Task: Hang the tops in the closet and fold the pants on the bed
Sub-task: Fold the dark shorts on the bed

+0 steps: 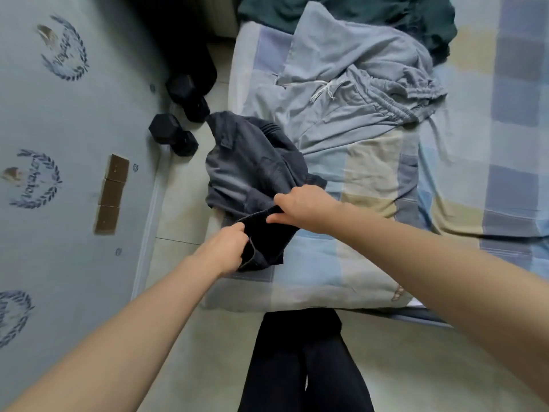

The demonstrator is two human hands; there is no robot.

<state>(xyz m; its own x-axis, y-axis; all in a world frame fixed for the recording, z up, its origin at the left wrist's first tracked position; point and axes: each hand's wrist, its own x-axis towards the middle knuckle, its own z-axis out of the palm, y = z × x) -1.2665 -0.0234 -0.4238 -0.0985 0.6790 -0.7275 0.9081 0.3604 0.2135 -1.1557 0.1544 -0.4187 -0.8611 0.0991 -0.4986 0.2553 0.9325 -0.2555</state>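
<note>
The dark charcoal-grey pants of thick woven cloth (252,173) lie bunched at the edge of the bed with the blue, cream and grey checked cover (326,263), partly hanging off its near-left corner. Both hands are on one dark hem or waistband edge of it. The left hand (222,248) is curled tight, pinching the edge at its near end; the right hand (300,208), just beyond and to the right of the left, has fingers and thumb closed on the same edge, so the cloth is stretched short between the two.

The cloth looks soft and limp yet fairly heavy for a garment, probably denim or twill: it holds thick folds and will sag from wherever it is gripped. It is neither fragile nor slippery. The best hold is likely along the stitched band or seams, where the fabric is doubled and will not stretch; with the hands spread wider apart along that edge, the rest should hang straight and shake flat.

Beyond the right hand lie the light grey-blue drawstring sweatpants of soft jersey (356,93), spread loosely and lighter in the look, and farther off a dark green crumpled garment (371,10). Beyond the left hand, on the floor, sit two black hexagonal dumbbells (178,114).
</note>
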